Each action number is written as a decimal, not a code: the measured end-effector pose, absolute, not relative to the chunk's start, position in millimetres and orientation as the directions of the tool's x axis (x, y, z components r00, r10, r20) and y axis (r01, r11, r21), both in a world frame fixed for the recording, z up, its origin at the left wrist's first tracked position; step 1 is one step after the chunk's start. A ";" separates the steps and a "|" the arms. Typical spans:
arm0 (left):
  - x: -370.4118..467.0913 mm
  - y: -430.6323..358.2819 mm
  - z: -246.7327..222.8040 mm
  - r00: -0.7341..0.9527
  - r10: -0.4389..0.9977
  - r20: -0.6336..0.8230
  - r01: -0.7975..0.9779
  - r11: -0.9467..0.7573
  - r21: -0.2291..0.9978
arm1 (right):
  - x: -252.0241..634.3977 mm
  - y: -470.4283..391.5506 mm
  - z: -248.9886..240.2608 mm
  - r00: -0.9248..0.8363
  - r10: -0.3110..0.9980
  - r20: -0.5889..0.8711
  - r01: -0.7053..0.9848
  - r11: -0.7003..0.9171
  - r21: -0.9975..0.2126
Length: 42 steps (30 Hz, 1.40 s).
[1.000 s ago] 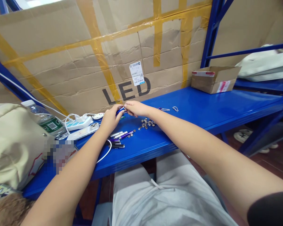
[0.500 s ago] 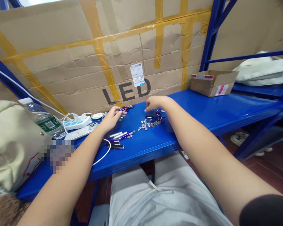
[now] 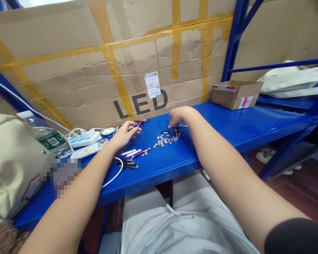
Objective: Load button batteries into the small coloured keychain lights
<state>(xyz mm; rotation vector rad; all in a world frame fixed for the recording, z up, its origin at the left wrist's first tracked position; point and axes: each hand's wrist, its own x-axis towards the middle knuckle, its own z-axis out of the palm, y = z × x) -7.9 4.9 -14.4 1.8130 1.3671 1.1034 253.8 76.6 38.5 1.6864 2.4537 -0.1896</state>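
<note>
My left hand is at the back left of the blue table, its fingers curled together beside a red carabiner; what it holds is too small to tell. Over the dark and purple carabiners hangs my right hand, fingers bent down and their tips partly hidden. A black carabiner lies just left of them. Small round button cells are scattered in front. Silver, purple and black pen-like tubes lie nearer the front edge.
On the left are a cream bag, a water bottle, a power strip, a phone and a white cable. An open cardboard box stands at the back right. A large cardboard sheet rises behind the table.
My right hand has moved slightly right, towards the purple carabiners. My left hand has stayed near the red carabiner. The camera view has shifted a little.
</note>
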 end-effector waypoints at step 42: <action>10.2 -9.7 -4.5 0.270 0.875 0.403 0.649 -0.474 0.595 | 205.0 45.5 21.9 -0.820 0.570 0.048 0.339 0.551 -0.763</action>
